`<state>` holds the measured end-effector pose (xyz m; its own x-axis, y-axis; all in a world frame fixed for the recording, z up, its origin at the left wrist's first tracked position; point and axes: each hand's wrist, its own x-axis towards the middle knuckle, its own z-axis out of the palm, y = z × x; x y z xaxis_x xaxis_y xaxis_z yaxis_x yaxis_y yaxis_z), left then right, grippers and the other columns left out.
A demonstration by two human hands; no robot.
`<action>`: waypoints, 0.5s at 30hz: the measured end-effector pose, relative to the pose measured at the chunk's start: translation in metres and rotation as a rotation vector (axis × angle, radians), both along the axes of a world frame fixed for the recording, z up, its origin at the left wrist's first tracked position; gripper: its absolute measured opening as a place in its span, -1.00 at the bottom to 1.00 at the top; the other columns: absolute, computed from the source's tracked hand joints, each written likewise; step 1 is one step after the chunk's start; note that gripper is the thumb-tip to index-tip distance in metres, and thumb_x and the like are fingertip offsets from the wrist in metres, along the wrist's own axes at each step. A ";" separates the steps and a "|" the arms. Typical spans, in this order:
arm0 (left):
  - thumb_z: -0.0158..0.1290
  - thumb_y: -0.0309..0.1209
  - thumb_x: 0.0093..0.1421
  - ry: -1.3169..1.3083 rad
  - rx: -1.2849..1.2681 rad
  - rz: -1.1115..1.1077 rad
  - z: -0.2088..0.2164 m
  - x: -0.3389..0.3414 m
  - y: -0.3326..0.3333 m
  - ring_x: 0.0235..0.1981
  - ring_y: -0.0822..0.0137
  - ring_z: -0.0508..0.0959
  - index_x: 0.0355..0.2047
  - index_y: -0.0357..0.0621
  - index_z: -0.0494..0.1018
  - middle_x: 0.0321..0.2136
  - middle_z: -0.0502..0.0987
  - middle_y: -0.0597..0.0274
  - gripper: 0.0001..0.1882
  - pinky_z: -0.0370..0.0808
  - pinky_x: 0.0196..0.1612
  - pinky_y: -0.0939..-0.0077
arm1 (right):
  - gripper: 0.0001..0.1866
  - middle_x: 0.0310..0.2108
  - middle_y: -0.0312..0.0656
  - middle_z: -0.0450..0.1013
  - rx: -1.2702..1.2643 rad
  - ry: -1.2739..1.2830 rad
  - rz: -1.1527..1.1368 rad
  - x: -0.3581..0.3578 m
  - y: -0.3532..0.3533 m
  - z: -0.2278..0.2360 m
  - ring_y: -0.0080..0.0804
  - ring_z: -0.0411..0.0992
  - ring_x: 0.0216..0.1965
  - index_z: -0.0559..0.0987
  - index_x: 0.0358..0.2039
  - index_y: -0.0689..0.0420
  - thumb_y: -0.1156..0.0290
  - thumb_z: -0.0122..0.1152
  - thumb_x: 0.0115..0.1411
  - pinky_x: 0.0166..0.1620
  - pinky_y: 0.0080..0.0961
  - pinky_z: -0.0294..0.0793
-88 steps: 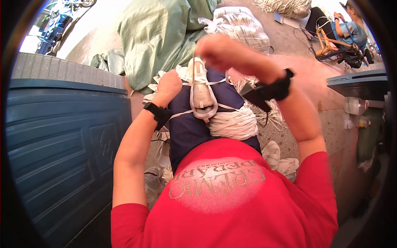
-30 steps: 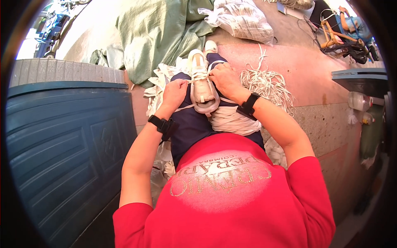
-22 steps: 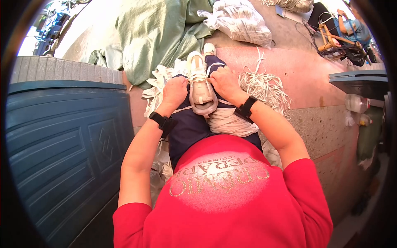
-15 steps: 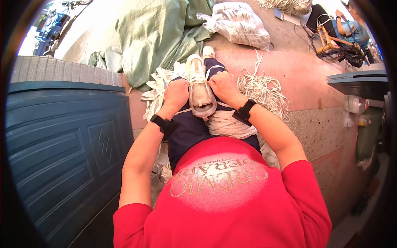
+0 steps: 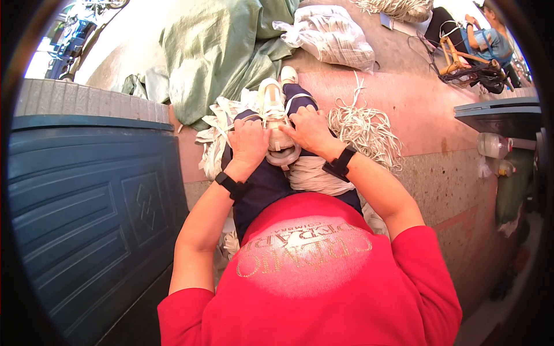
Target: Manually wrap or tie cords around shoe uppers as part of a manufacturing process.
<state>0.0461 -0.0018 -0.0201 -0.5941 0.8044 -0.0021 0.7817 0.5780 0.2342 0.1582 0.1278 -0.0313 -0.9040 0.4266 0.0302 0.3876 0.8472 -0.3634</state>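
Note:
A beige and white sneaker [image 5: 276,115] lies along my lap, its toe pointing away and its heel opening toward me. Pale laces run through its front, with loose ends trailing over my dark trousers on both sides. My left hand [image 5: 249,140] is closed against the left side of the shoe, thumb at the tongue. From the right, my right hand [image 5: 311,131] grips the other side, its thumb pressing on the tongue and its fingers bent near the lace. Whether lace is held under the fingers is hidden.
Tangled white laces [image 5: 369,130] lie right of my legs, and a wound lace bundle [image 5: 317,176] sits between my thighs. A green tarp [image 5: 213,52] and a filled plastic bag [image 5: 333,37] lie ahead. A blue door panel [image 5: 92,219] stands left. Another person [image 5: 490,43] sits far right.
Both hands have come from fists beside the lace area to looser grips nearer the shoe's tongue and heel. Lace ends now lie across the trouser legs.

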 end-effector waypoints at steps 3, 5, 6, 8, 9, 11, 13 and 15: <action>0.01 -0.25 0.01 -0.197 0.131 -0.010 -0.015 -0.013 0.000 -0.22 0.09 0.38 -0.51 -0.16 0.47 -0.44 0.49 0.13 -0.77 0.35 -0.25 0.17 | -0.71 -0.38 -0.13 0.39 -0.025 -0.061 -0.034 -0.006 -0.001 -0.011 -0.26 0.30 -0.22 0.55 -0.50 0.14 0.21 -0.04 0.07 -0.21 -0.20 0.25; -0.01 -0.27 0.03 -0.187 0.104 -0.027 -0.010 -0.013 0.000 -0.25 0.07 0.39 -0.51 -0.16 0.47 -0.43 0.50 0.11 -0.79 0.35 -0.25 0.17 | -0.74 -0.39 -0.10 0.41 -0.015 -0.060 -0.045 -0.007 0.002 -0.019 -0.21 0.33 -0.25 0.55 -0.50 0.13 0.26 -0.05 0.05 -0.23 -0.18 0.27; -0.04 -0.29 0.05 -0.179 0.076 -0.042 -0.004 -0.013 0.003 -0.29 0.05 0.40 -0.51 -0.16 0.46 -0.43 0.50 0.09 -0.80 0.36 -0.26 0.17 | -0.76 -0.43 -0.09 0.42 -0.064 0.009 -0.080 -0.005 0.004 -0.023 -0.18 0.35 -0.29 0.55 -0.51 0.13 0.28 -0.03 0.04 -0.25 -0.19 0.28; -0.04 -0.31 0.06 -0.161 0.146 -0.058 0.002 -0.021 0.015 -0.35 0.01 0.43 -0.47 -0.20 0.47 -0.47 0.49 0.02 -0.79 0.37 -0.29 0.18 | -0.79 -0.46 -0.08 0.42 -0.107 0.081 -0.118 -0.005 0.006 -0.031 -0.15 0.36 -0.33 0.54 -0.53 0.13 0.30 -0.01 0.03 -0.26 -0.20 0.30; -0.05 -0.33 0.07 -0.149 0.213 -0.071 0.009 -0.023 0.025 -0.42 -0.02 0.45 -0.42 -0.24 0.48 -0.51 0.48 -0.05 -0.78 0.37 -0.32 0.18 | -0.83 -0.51 -0.07 0.42 -0.179 0.239 -0.150 -0.003 0.004 -0.033 -0.13 0.37 -0.37 0.53 -0.54 0.13 0.34 0.02 0.01 -0.28 -0.21 0.31; -0.11 -0.33 0.12 -0.211 0.383 -0.116 0.001 -0.038 0.052 -0.59 0.05 0.50 -0.39 -0.28 0.47 -0.57 0.48 -0.04 -0.74 0.41 -0.49 0.30 | -0.87 -0.55 -0.07 0.41 -0.245 0.400 -0.173 -0.004 -0.003 -0.032 -0.11 0.38 -0.41 0.51 -0.55 0.14 0.38 0.04 -0.02 -0.30 -0.22 0.32; -0.09 -0.42 0.09 -0.735 0.179 0.024 0.007 -0.038 0.085 -0.75 0.25 0.47 -0.26 -0.30 0.43 -0.64 0.46 0.05 -0.75 0.37 -0.68 0.40 | -0.95 -0.60 -0.07 0.40 -0.319 0.414 -0.255 -0.004 -0.006 -0.027 -0.10 0.38 -0.45 0.47 -0.57 0.14 0.46 0.08 -0.06 -0.35 -0.22 0.34; -0.04 -0.50 0.03 -0.817 -0.078 0.020 0.008 -0.034 0.111 -0.82 0.43 0.39 -0.11 -0.30 0.33 -0.67 0.43 0.13 -0.64 0.25 -0.81 0.53 | -0.96 -0.63 -0.06 0.39 -0.260 0.426 -0.221 -0.003 -0.007 -0.026 -0.07 0.38 -0.49 0.46 -0.56 0.15 0.48 0.06 -0.06 -0.37 -0.19 0.34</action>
<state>0.0119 0.1091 -0.0123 -0.3953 0.7736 -0.4953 0.3715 0.6278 0.6840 0.1550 0.1206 -0.0578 -0.7230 0.6470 0.2424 0.3184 0.6234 -0.7142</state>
